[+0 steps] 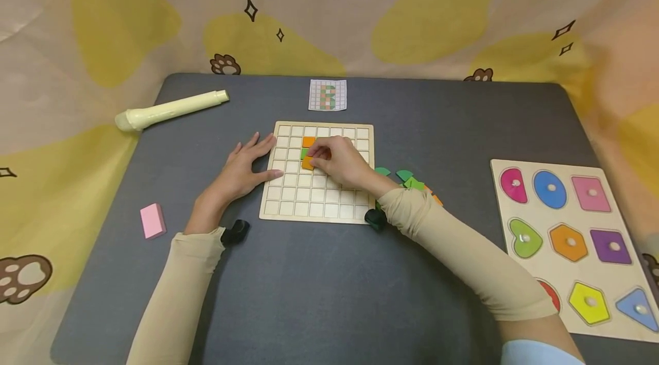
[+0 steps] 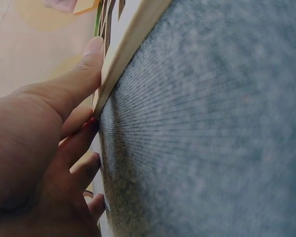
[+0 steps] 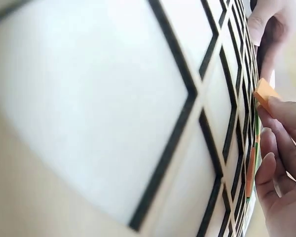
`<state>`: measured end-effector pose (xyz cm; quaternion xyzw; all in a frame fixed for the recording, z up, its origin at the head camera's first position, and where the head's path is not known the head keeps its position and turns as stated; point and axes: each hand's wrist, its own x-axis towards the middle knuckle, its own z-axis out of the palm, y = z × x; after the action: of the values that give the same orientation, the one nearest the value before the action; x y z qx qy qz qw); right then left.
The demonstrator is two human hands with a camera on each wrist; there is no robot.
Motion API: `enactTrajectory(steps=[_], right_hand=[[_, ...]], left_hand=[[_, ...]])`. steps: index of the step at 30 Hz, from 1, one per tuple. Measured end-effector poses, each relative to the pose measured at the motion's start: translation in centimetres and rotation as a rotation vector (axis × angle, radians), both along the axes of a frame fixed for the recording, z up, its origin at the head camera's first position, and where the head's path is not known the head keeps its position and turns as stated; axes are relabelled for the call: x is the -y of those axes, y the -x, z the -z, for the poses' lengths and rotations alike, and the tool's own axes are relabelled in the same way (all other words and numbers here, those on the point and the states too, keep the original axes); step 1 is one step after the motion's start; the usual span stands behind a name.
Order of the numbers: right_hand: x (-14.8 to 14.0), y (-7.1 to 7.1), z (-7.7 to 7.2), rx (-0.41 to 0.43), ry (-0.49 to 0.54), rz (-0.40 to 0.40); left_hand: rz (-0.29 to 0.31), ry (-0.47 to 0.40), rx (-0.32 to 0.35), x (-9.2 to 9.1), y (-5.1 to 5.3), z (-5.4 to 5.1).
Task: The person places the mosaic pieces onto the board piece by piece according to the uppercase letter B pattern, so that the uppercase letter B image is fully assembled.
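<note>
A wooden grid board [image 1: 288, 208] with pale square cells lies on the dark table. My right hand [image 1: 340, 160] pinches an orange square tile [image 3: 266, 94] between thumb and fingers, tilted just over the grid. Above it in the same column sit another orange tile [image 1: 309, 142] and a green tile [image 1: 304, 154], partly covered by the fingers. At the board's left edge my left hand [image 1: 241, 169] rests with fingers spread, its thumb [image 2: 84, 69] on the rim. Loose green and orange pieces [image 1: 413, 183] lie right of the board, partly hidden by the right forearm.
A small pattern card [image 1: 328, 95] lies behind the board. On the left are a pale yellow microphone-shaped object [image 1: 175, 108] and a pink block [image 1: 153, 221]. A shape puzzle board [image 1: 546, 222] with knobbed pieces takes up the right side.
</note>
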<state>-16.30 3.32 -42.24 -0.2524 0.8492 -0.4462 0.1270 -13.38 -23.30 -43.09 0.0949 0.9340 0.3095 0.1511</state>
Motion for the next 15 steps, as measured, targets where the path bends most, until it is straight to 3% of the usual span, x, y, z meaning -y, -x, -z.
enactTrajectory(steps=[9, 15], right_hand=[[0.24, -0.01, -0.01, -0.095, -0.140, -0.027], [-0.28, -0.35, -0.50, -0.104, -0.242, -0.035]], left_hand=[[0.003, -0.001, -0.002, 0.00, 0.01, 0.14], [0.000, -0.002, -0.003, -0.01, -0.01, 0.10]])
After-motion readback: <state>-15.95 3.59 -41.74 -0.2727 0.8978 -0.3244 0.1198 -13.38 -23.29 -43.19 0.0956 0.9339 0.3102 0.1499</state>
